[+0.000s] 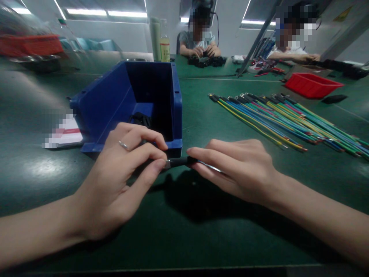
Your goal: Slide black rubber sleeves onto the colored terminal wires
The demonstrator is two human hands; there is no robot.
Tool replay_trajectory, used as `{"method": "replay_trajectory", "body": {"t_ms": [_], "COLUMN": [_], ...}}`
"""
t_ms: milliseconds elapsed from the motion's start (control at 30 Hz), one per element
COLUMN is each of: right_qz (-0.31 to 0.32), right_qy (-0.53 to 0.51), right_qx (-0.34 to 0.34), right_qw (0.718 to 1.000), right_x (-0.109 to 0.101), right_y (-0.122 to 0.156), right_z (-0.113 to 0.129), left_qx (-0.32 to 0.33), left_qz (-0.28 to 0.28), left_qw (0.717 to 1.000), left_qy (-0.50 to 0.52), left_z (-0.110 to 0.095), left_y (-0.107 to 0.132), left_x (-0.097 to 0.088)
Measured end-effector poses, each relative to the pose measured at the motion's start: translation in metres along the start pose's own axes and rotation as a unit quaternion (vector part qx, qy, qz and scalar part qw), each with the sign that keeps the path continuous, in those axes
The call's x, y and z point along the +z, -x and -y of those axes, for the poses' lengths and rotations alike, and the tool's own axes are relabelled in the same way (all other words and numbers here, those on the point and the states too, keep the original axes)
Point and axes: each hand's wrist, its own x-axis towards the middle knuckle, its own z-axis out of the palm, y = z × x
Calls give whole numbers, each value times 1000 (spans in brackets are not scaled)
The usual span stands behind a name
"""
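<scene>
step: we fit the black sleeve (179,161) | left hand (121,181) and right hand (236,169) both pinching it | next, we judge: steady push

Glossy blue plastic bin (115,102) — matt green tabletop (201,231)

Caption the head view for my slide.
Both hands, left hand and right hand, pinch a black sleeve before a blue bin.

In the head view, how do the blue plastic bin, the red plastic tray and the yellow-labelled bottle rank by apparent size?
1. Blue plastic bin, though nearest the camera.
2. Red plastic tray.
3. Yellow-labelled bottle, farthest away, so unsure.
</scene>
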Motion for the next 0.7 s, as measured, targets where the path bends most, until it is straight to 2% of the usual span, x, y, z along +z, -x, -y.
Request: {"method": "replay_trajectory", "body": {"t_ms": [167, 700], "right_qz": [2, 37], "right_qy": [-10, -31], "right_qx": [-1, 10], "right_qw": [1000, 999], "right_x": [2, -1], "right_y": [-1, 0], "right_z": [-1, -2], "left_qx": [-18, 12], "left_qz": [8, -5], "left_qw": [1000, 1000], "left_qy": [-12, -17], "left_z": [-3, 2], "left_y": [-1, 2], "left_x": [-2, -1]}}
